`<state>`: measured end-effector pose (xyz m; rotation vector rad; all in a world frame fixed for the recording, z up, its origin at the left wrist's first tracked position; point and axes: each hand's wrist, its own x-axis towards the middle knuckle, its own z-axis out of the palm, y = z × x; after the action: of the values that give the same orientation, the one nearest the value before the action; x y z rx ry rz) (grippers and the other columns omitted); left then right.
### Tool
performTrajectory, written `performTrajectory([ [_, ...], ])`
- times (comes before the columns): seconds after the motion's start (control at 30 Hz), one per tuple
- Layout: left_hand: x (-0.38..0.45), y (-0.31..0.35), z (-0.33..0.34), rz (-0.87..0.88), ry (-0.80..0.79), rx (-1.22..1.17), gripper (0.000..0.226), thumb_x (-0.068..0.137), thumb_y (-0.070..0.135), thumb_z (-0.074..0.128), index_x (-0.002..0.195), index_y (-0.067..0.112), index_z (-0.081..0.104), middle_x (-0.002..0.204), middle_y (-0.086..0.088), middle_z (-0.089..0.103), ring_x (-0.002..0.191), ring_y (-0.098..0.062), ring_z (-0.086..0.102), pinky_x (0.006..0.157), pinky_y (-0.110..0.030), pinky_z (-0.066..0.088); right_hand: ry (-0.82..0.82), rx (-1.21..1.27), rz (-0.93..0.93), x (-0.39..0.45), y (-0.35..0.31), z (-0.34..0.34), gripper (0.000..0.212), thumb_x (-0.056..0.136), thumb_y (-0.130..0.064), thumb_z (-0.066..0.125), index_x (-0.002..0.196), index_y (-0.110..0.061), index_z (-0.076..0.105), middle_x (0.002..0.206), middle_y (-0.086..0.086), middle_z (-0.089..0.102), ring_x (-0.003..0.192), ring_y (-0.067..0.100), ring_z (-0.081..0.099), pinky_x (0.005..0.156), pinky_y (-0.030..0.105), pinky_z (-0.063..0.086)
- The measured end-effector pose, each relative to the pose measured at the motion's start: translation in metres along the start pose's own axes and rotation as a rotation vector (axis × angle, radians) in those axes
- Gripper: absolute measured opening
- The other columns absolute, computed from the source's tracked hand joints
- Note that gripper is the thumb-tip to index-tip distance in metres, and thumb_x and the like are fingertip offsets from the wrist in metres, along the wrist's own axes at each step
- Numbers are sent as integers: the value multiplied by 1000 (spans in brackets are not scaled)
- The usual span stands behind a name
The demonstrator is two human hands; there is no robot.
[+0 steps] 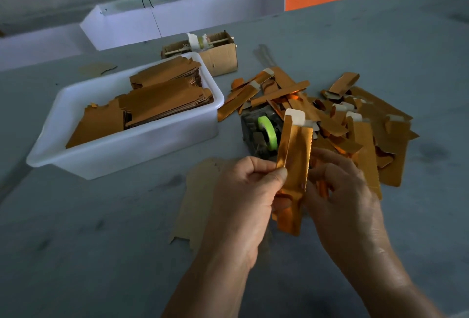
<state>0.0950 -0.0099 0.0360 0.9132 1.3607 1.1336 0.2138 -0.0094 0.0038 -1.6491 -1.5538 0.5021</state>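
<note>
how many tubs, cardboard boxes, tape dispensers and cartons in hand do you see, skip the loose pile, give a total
white tub: 1
cardboard box: 1
grey tape dispenser: 1
gold carton held up in the hands: 1
total: 4

Bare forearms -- bare left hand (244, 192), right hand (341, 192).

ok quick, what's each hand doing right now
left hand: pinches the gold carton sleeve at its left edge
right hand: fingers curled on the same sleeve's right edge, holding it
</note>
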Motion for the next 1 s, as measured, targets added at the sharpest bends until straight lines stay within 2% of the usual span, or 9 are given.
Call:
performTrajectory([
  [0.1, 1, 2, 0, -12, 10, -2, 3, 86, 9, 67, 88, 6, 68, 76, -5, 74, 61, -8, 69, 54, -17, 53, 11, -187, -35, -1, 0, -1, 7, 85, -12, 63, 83, -9, 70, 128, 1, 55, 119, 23, 40, 93, 40, 39],
  [0.2, 4, 5, -1, -27, 1, 22, 2, 86, 10, 68, 85, 12, 68, 75, 1, 74, 65, -7, 71, 58, -18, 55, 104, -113, -92, -1, -3, -12, 4, 84, -13, 63, 83, -10, 66, 114, 2, 58, 102, 18, 48, 73, 28, 43],
  [0.27, 4, 4, -2, -27, -19, 45, 4, 86, 13, 67, 83, 15, 68, 71, 8, 74, 65, -4, 70, 61, -18, 56, 84, 55, -79, 0, -3, -23, 6, 84, -23, 58, 81, -19, 61, 99, -6, 59, 87, 11, 55, 65, 18, 39],
  [0.33, 3, 4, -3, -19, -37, 64, 4, 86, 14, 67, 83, 15, 67, 65, 9, 71, 59, -2, 66, 56, -17, 53, -57, 346, 24, 2, -8, -34, 4, 77, -27, 60, 77, -24, 60, 80, -6, 61, 74, 9, 58, 63, 21, 45],
  [0.43, -4, 4, -5, -1, -39, 77, 5, 85, 14, 67, 81, 12, 68, 59, 6, 65, 47, -3, 56, 43, -15, 42, -250, 583, 33, 2, -14, -45, 19, 63, -34, 60, 77, -25, 68, 78, 0, 67, 70, 13, 62, 64, 24, 54],
  [0.53, -10, 2, -7, -14, -56, 59, 9, 83, 13, 68, 74, 14, 68, 55, 3, 61, 42, -5, 50, 40, -17, 38, -323, 559, -41, 1, -15, -45, 22, 64, -37, 59, 82, -31, 71, 84, -5, 71, 77, 7, 66, 68, 18, 54],
  [0.7, -12, 2, -12, -89, -98, -42, 11, 81, 8, 70, 73, 14, 71, 77, -8, 74, 76, -23, 73, 75, -37, 58, -312, 428, -93, -2, -16, -36, 25, 68, -44, 55, 88, -38, 69, 87, -11, 70, 82, 10, 64, 73, 34, 55],
  [0.83, -16, 4, -11, -102, -130, -109, 9, 85, 2, 65, 81, 8, 71, 77, -8, 75, 73, -18, 74, 67, -25, 58, -299, 348, -111, -2, -17, -33, 24, 73, -41, 57, 95, -45, 66, 84, -16, 68, 81, 5, 63, 70, 26, 51],
  [1.0, -18, 4, -11, -100, -149, -125, 12, 86, 0, 63, 79, 6, 71, 77, -8, 75, 72, -19, 74, 66, -24, 59, -299, 246, -67, 1, -15, -35, 56, 76, -20, 68, 123, -39, 44, 81, -12, 69, 74, 2, 65, 67, 23, 49],
])
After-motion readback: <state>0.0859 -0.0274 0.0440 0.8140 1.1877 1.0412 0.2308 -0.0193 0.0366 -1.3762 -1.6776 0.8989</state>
